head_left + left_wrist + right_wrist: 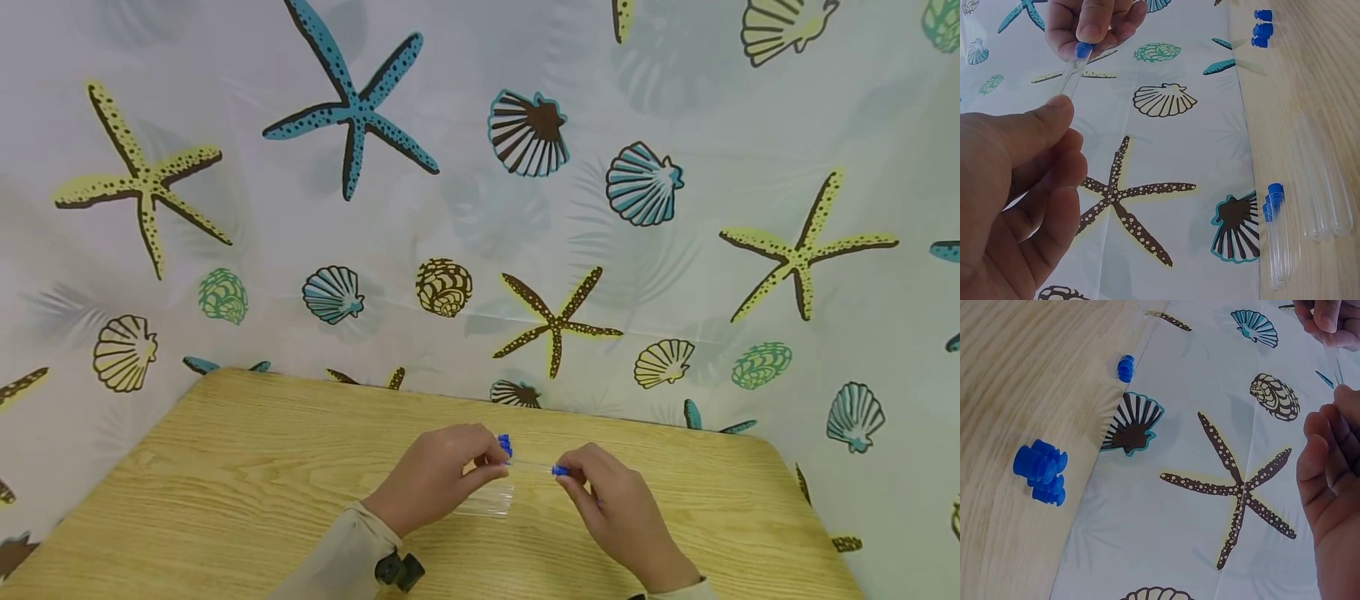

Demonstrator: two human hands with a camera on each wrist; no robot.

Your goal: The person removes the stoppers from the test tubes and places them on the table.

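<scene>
Between both hands, a clear test tube is held level just above the table. My left hand pinches the tube toward its left end. At its right end my right hand pinches a blue cap. The left wrist view shows this cap at the tube's mouth; how far it is pushed in, I cannot tell. Capped test tubes lie near uncapped test tubes. Loose blue caps sit in a group, mostly hidden behind my right hand in the head view.
A wood-grain table carries everything. Behind it hangs a pale curtain printed with starfish and shells, close along the table's far edge. The uncapped tubes lie below my left hand in the head view.
</scene>
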